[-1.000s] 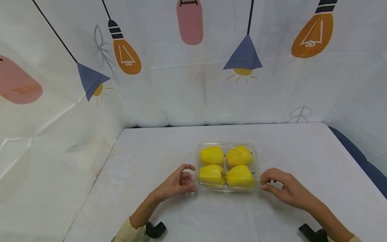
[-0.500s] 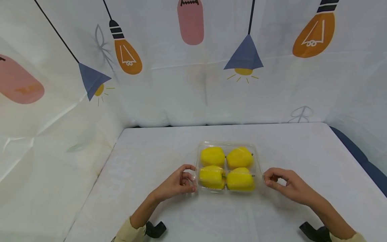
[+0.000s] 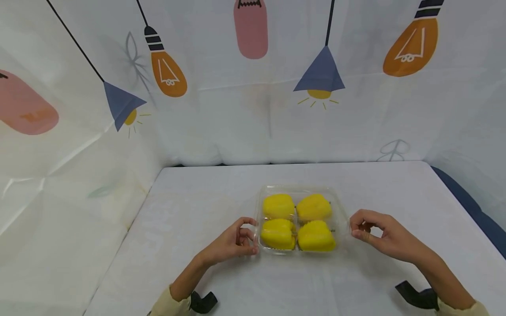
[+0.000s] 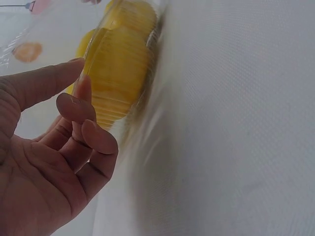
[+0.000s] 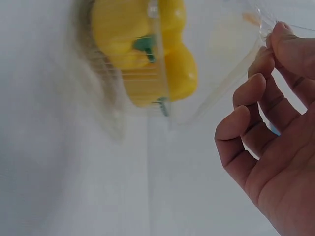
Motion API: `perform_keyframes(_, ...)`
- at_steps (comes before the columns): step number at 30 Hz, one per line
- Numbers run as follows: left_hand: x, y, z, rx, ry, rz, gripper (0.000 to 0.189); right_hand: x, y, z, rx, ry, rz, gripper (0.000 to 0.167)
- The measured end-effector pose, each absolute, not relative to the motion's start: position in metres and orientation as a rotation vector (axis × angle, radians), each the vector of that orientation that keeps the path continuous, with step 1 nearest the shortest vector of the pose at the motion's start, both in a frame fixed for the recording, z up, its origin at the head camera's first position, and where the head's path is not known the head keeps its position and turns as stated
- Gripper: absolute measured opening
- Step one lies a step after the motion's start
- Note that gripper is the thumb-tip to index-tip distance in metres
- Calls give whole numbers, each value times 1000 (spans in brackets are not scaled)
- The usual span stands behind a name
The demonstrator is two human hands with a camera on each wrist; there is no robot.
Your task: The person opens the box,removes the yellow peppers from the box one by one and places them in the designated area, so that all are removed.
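Observation:
A clear plastic clamshell box (image 3: 300, 189) lies on the white table with several yellow bell peppers (image 3: 278, 234) inside. Green stems show on the peppers (image 5: 123, 34) in the right wrist view. My left hand (image 3: 231, 242) holds the box's left rim between thumb and fingers, its other fingers curled beside the wall. At the right side, my right hand (image 3: 389, 235) pinches the edge of the clear lid (image 5: 224, 88) between thumb and index finger. In the right wrist view the lid's right side stands raised, apart from the base.
The white tabletop (image 3: 197, 193) spreads around the box. Behind it hangs a white curtain (image 3: 229, 127) printed with lamps and bulbs. Dark blue material (image 3: 458, 193) shows past the table's right edge. A black strap piece (image 3: 419, 296) sits at the right wrist.
My right hand has moved right and slightly up with the lid edge, opening that side. My left hand stays almost in place at the left rim.

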State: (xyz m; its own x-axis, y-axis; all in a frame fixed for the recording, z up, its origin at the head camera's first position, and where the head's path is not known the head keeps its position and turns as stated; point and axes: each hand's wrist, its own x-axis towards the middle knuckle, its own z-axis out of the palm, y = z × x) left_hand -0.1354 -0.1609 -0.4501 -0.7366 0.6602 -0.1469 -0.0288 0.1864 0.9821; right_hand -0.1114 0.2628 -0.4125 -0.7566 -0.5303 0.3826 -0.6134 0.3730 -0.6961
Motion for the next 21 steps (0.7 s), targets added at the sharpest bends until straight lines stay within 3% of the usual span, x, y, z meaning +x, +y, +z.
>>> perform_keyframes(14,-136,-162,-452,593,1938,1570,63,-127,253,-382,877,-2427,1247,35)
perform_keyframes(21,-137,-161,-452,601,1923,1571,65,-135,247,-379,698,-2440,1218,26)
